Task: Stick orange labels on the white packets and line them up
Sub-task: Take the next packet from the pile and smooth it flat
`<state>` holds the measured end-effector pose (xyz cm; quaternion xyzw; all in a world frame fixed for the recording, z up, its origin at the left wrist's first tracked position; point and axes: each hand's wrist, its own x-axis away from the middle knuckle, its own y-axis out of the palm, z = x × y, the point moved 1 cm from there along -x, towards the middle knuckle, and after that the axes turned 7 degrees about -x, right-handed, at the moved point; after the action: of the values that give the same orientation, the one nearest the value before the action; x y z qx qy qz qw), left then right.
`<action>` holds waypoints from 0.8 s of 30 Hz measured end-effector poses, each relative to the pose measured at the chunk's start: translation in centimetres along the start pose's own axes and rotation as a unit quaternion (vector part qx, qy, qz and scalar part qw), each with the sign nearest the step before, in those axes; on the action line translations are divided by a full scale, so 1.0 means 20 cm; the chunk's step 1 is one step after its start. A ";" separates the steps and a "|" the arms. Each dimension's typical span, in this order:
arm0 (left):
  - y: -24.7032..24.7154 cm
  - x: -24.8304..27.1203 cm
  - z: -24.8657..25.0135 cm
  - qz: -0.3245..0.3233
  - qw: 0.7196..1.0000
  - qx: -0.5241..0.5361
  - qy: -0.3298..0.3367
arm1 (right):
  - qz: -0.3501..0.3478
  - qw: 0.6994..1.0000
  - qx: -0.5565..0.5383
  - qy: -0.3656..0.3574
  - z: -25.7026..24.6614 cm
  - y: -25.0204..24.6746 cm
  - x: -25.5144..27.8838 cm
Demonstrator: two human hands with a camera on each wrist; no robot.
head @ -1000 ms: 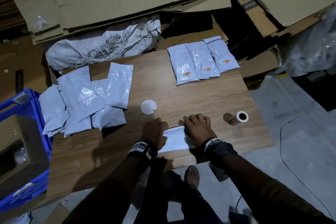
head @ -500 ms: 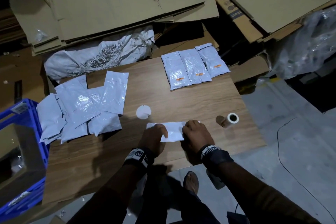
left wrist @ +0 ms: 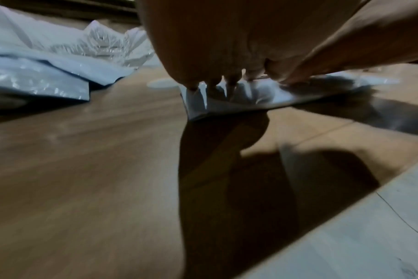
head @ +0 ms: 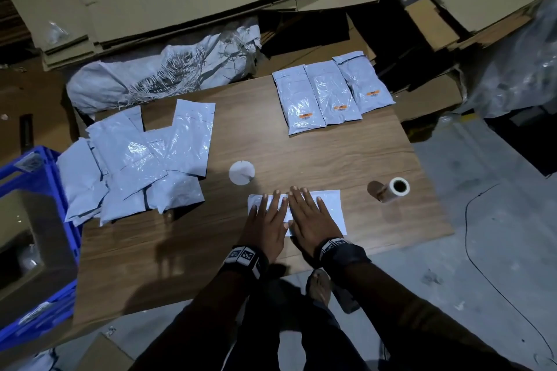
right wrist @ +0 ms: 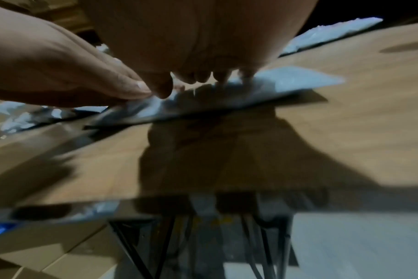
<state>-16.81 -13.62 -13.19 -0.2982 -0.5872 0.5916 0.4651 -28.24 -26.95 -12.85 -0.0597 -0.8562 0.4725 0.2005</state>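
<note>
You have one white packet [head: 330,208] lying flat near the table's [head: 193,250] front edge, and both hands are spread on top of it, fingers straight and pressing it down rather than gripping anything: your left hand [head: 266,220] on its left half, your right hand [head: 312,215] beside it toward the middle. This looks like the flattening step, getting the surface smooth before a label goes on; no orange label shows on this packet yet, though your hands hide much of it. The label roll [head: 391,190] lies well apart toward the right edge, so the next move calls for freeing your right hand to reach it while your left keeps the packet pinned. Three labelled packets [head: 331,96] sit side by side at the back right corner; the finished one belongs at that row's left end. The unlabelled pile [head: 135,159] waits by the left edge.
</note>
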 end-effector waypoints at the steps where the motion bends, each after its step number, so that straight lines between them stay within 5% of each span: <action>1: 0.03 0.01 0.00 0.002 1.000 -0.007 0.000 | -0.002 1.000 0.009 0.007 0.01 0.03 0.00; 8: 0.08 0.04 -0.04 0.029 1.000 -0.008 0.009 | 0.033 0.998 0.047 0.007 0.10 0.09 0.02; 16: 0.01 0.05 -0.04 0.011 0.999 -0.037 0.012 | 0.017 0.994 0.039 0.097 0.28 -0.03 0.16; 24: -0.10 -0.03 0.01 -0.069 0.998 0.009 -0.008 | 0.012 0.997 0.047 0.066 0.29 -0.20 0.17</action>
<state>-16.38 -14.47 -11.33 -0.2480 -0.6046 0.5662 0.5024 -33.22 -32.63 -11.31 -0.0913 -0.8169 0.5099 0.2535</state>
